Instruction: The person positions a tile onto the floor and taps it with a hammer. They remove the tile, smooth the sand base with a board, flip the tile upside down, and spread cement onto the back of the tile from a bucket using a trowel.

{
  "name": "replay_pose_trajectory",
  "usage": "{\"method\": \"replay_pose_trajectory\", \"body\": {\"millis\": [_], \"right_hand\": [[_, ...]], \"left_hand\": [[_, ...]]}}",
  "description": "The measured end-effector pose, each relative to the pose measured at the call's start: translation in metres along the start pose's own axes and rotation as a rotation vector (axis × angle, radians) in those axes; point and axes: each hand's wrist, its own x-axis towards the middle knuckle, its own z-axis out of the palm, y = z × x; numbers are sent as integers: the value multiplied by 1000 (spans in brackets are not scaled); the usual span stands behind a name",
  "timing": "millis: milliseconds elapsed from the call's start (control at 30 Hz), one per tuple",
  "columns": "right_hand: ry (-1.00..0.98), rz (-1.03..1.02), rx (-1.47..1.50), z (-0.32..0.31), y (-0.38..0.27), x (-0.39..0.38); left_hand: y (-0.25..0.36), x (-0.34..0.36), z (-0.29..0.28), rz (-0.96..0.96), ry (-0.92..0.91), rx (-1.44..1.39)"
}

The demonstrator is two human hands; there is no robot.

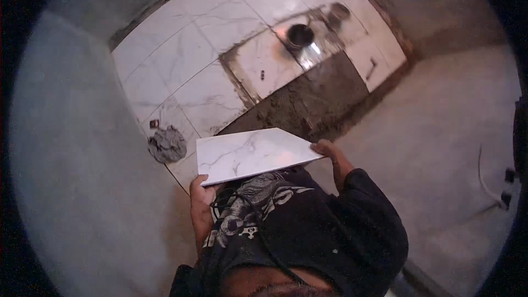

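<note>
Between my two hands is a white floor tile (247,151) with grey veining and a slanted cut at its far right side. My left hand (201,191) grips its near left corner, thumb on top. At its right end, my right hand (328,153) is closed on the pointed corner. The undersides of both grips are hidden. The tile is held in front of my body, just over the near edge of a bare patch of dark grey mortar (305,99) in the tiled floor.
Laid white tiles (198,49) cover the floor ahead. A black bucket (300,36) stands on them, with a second round container (338,12) beyond. A crumpled grey cloth (168,144) lies at left. A small tool (372,70) rests at right. Grey walls (77,132) enclose the space.
</note>
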Motion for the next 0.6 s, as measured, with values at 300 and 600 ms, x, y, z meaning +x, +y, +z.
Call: {"method": "replay_pose_trajectory", "body": {"millis": [300, 600], "right_hand": [[138, 237, 385, 113, 29, -74], [222, 353, 574, 258, 8, -84]], "left_hand": [[27, 35, 45, -112, -261, 158], [53, 51, 73, -206, -445, 413]]}}
